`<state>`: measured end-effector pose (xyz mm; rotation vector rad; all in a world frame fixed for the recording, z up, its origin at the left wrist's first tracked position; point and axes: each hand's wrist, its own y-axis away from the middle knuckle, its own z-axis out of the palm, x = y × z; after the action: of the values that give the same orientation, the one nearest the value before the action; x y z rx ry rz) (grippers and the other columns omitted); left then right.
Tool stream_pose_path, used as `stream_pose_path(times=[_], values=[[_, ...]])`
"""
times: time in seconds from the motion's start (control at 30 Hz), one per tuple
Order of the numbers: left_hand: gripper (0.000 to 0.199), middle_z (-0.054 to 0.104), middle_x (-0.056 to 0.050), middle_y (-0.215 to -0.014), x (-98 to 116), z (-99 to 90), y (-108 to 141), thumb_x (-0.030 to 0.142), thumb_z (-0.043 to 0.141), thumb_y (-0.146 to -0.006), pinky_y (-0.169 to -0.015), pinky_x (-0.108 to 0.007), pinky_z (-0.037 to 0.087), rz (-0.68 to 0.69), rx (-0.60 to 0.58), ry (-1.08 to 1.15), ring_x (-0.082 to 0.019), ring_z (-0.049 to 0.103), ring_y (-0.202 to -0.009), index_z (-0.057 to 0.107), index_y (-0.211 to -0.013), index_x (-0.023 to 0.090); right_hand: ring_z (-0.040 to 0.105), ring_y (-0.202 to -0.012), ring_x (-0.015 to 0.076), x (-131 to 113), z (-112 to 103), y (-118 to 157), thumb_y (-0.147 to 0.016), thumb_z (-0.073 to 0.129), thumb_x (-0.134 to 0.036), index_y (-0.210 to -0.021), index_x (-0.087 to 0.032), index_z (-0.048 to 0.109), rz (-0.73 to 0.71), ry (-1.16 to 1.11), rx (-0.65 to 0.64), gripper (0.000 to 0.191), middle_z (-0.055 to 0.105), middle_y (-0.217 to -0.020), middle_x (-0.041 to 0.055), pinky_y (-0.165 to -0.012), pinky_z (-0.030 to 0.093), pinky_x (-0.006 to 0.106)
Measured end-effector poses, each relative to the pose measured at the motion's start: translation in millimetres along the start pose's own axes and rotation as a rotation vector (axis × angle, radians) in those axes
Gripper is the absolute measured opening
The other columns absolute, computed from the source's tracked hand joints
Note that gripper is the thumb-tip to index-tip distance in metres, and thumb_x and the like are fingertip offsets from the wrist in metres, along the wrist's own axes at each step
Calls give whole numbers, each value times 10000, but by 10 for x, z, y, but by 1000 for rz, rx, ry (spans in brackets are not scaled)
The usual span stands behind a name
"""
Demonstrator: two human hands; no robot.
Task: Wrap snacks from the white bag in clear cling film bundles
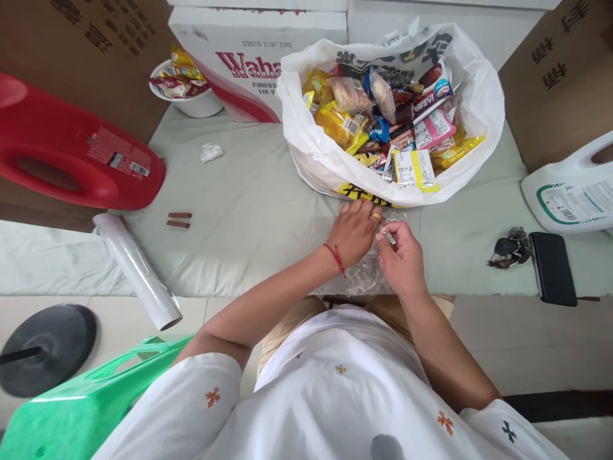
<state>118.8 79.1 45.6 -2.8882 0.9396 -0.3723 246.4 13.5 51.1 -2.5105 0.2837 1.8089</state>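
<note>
Clear crinkled plastic wrap [363,276] lies at the table's front edge, below a white plastic bag [311,150] full of packaged snacks [345,124]. My left hand [355,230], with a ring and a red string at the wrist, rests palm down on the wrap with its fingers extended. Right beside it, my right hand [402,255] pinches a small clear piece of plastic [389,237] between thumb and fingers.
Left: red jug [96,153], plastic film roll [138,271], two brown strips [179,220], crumpled plastic [211,152], white bowl of snacks [196,102]. Right: keys [511,248], black phone [553,268], white jug [575,191]. Cartons [258,64] stand behind. A green stool [90,396] is below.
</note>
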Motion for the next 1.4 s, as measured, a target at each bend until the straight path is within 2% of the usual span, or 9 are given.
stream_pose_path(times=[0.17,0.3,0.53,0.7,0.9,0.97,1.1,1.23,1.4], values=[[254,638,-138,-1142,-89,66,31,267,438,-1030,-924,-421,454,-128,53,220,-287,595,-1099,600,-1190,153,716,-957,233,-40,189,93,-1040,415,-375,-1068,-229,509,-304,333,3,176,727,-1131,127,-778,544,348],[216,643,-125,-1180,-244,165,107,253,466,-976,-949,-377,491,-136,164,588,-235,612,-1115,580,-1139,170,573,-1391,244,-41,329,168,-1079,310,-324,-1229,-207,517,-416,533,-44,281,617,-1439,190,-900,571,355],[317,682,-90,-1102,-478,233,148,420,322,-1045,-911,-350,547,-311,165,1185,-190,670,-1012,551,-1122,216,746,-895,248,-85,390,223,-1025,423,-270,-1339,-184,606,-379,982,-220,373,336,-1703,172,-639,584,359],[603,620,-138,-1322,-437,66,257,646,695,-867,-1111,-463,455,-178,179,934,-287,559,-1289,555,-1271,221,748,-979,315,-115,433,236,-1016,408,-226,-1515,-174,527,-330,1046,-253,515,447,-1628,214,-642,606,397],[968,576,-160,-1301,-57,-202,344,667,890,-641,-1065,-527,419,-255,219,512,-356,521,-1233,531,-1394,177,558,-1402,332,-107,500,179,-1021,430,-192,-1616,-213,415,-373,894,-230,596,492,-1609,160,-1003,587,465],[793,598,-154,-1267,14,-241,314,599,875,-701,-1011,-510,429,-305,230,417,-360,525,-1207,601,-1315,179,556,-1412,328,-112,505,189,-1014,441,-166,-1600,-183,443,-362,933,-254,587,497,-1606,171,-1022,582,449],[133,665,-58,-894,-200,-175,187,332,645,-932,-878,-405,463,-482,330,488,-254,596,-962,666,-878,213,753,-1026,306,-146,467,248,-1011,440,-183,-1570,-149,481,-323,1088,-305,562,372,-1675,202,-692,631,387],[208,578,-9,-659,-647,18,107,276,568,-932,-767,-348,460,-693,390,557,-204,568,-733,563,-731,222,747,-925,242,-141,424,284,-1000,435,-182,-1471,-187,565,-410,1110,-297,488,277,-1728,104,-615,595,347],[169,642,-53,-715,-907,252,113,251,643,-825,-832,-405,462,-716,217,340,-285,612,-885,548,-686,231,722,-973,241,-90,368,334,-1001,416,-160,-1242,-174,664,-488,1106,-304,347,341,-1708,89,-673,598,350]])
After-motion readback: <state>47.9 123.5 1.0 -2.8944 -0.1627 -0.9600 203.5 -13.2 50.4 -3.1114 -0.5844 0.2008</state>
